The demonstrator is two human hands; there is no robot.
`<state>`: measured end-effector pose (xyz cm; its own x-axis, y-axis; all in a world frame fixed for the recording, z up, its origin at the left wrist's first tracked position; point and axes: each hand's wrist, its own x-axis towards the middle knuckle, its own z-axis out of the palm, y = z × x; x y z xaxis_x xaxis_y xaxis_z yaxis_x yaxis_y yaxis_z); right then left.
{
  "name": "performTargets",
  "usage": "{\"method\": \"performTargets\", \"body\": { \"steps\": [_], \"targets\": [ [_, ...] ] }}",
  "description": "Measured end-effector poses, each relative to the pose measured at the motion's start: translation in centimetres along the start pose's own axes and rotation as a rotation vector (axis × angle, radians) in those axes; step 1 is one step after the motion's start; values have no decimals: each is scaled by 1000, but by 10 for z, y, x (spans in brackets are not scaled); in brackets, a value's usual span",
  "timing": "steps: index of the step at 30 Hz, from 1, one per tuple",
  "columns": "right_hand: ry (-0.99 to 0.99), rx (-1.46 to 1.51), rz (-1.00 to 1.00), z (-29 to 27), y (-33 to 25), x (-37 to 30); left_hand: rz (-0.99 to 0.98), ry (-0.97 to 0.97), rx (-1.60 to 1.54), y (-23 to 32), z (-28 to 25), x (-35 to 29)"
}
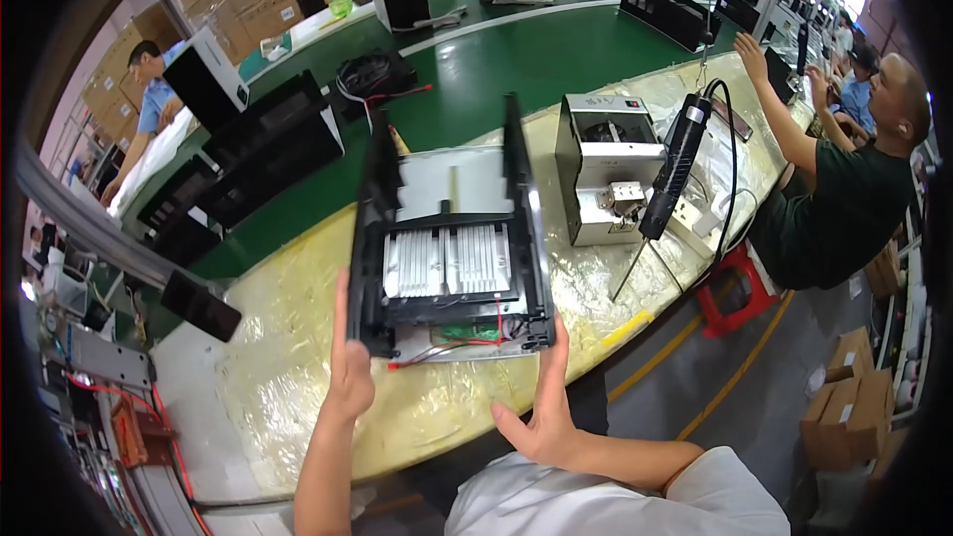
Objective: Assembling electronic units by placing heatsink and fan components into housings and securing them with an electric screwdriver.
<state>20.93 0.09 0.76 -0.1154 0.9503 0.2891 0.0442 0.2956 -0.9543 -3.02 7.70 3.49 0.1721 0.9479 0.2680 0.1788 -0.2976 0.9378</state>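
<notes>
Between my two hands is a black appliance housing (367,268) with tall side walls and an open top. A white finned block (447,260) sits in its middle. Nearer to me, a green circuit board (467,334) and red wires (437,345) show at its end. My left hand (352,377) presses along the housing's near left side, fingers stretched forward. At the near right corner, my right hand (544,417) grips with its fingers along the wall, the thumb apart from it. Whether the housing rests on the table or is lifted, I cannot tell.
A screw-feeding machine (611,189) and a hanging electric screwdriver (675,169) stand to the right on the plastic-covered table (268,367). A phone (202,306) lies left. Black panels (263,154) line the green conveyor (476,74). A co-worker (844,179) sits right, beside a red stool (737,293).
</notes>
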Motion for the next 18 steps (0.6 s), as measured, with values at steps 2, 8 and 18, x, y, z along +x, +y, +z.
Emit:
{"method": "performTargets", "body": {
  "steps": [2,8,18],
  "targets": [
    [214,-94,-58,8,8,30,35,-63,-38,-13,1,56],
    [504,-375,-157,-38,14,209,124,117,250,-57,44,244],
    [31,-324,-376,-29,46,168,468,230,726,-127,37,454]
  ]
}}
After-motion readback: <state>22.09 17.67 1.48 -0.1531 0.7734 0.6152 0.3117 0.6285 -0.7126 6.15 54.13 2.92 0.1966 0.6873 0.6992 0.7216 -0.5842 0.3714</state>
